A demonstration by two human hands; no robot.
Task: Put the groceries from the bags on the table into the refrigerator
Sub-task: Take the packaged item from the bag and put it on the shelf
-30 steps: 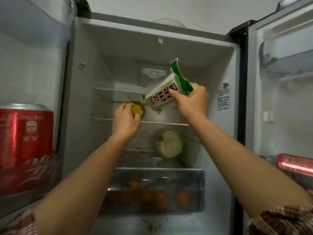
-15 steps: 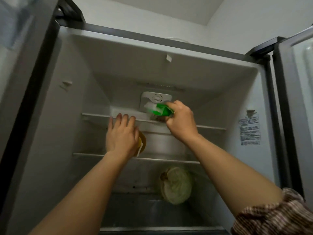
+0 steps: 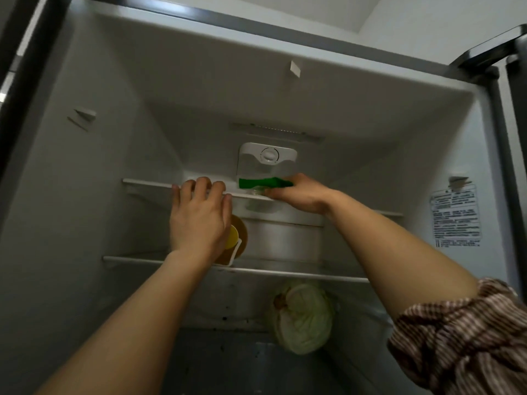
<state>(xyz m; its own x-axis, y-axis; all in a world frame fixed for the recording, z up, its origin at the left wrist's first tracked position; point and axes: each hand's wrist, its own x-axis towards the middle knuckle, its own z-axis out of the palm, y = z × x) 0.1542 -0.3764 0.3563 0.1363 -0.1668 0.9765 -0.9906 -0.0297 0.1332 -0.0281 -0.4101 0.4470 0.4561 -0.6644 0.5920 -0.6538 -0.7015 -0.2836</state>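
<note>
The refrigerator stands open in front of me. My right hand (image 3: 302,193) holds a white and green package (image 3: 265,182) that lies flat on the top glass shelf (image 3: 148,184), below the white temperature dial (image 3: 268,155). My left hand (image 3: 199,218) rests with its fingers hooked over the front edge of that shelf, holding nothing else. Behind this hand, on the middle shelf (image 3: 313,276), lies a bottle with a yellow cap (image 3: 236,240). A pale green cabbage (image 3: 303,320) sits on the level below.
A metal pot (image 3: 285,240) stands at the back of the middle shelf. The right door (image 3: 513,81) hangs open at the right edge, and a white label (image 3: 456,218) is stuck on the right inner wall. The left door edge (image 3: 17,67) borders the compartment.
My right hand lifted the package from in front of the middle shelf up onto the top shelf and laid it flat. My left hand left the yellow-capped bottle and rose to the top shelf's edge.
</note>
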